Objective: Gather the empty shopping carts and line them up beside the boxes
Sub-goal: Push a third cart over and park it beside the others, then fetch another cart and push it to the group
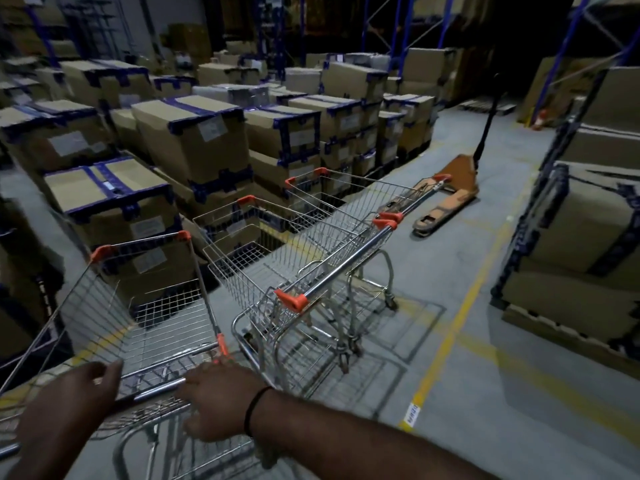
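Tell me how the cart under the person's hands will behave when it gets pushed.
The nearest cart probably rolls easily: its wire basket looks empty and the concrete floor is flat. Likely light and rigid, being open steel mesh. Both hands, left hand and right hand, sit at its handle, so steering should hold.

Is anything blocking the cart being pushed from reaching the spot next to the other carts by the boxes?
Nothing visible does. Both hands, left and right, are on the near cart handle. Bare floor lies between it and the parked carts beside the boxes. The pallet jack sits farther off, right.
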Tool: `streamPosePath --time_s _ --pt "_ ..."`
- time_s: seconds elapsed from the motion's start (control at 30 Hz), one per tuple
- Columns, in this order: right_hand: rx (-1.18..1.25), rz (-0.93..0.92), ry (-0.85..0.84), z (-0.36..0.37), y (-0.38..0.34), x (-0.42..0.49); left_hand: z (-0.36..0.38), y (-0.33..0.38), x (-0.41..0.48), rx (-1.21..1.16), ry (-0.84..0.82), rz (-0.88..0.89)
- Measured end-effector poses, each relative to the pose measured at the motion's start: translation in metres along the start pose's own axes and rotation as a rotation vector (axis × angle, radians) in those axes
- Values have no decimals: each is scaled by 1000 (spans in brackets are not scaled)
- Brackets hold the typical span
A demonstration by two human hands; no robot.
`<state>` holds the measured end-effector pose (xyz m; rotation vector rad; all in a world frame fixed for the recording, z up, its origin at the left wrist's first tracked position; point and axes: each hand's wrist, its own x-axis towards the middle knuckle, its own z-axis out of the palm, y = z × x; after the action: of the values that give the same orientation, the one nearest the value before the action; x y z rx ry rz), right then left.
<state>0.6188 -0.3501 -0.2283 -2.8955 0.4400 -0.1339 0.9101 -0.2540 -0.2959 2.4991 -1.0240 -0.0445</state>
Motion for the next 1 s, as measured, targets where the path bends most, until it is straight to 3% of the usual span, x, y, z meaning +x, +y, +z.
streamPosePath --time_s 0.1,0.23,0.43,0.67,1.0 --pt "71 33 88 -14 14 -23 -34 100 -36 82 -47 0" --pt "174 134 228 -34 45 -80 -30 188 -63 54 -119 154" --pt "193 404 288 -51 107 -211 21 324 -125 31 -236 459" --pt "117 793 397 -81 168 -401 74 512 -245 -14 -315 862" --pt "34 1368 575 -121 170 -659 110 717 -449 -157 -490 1387"
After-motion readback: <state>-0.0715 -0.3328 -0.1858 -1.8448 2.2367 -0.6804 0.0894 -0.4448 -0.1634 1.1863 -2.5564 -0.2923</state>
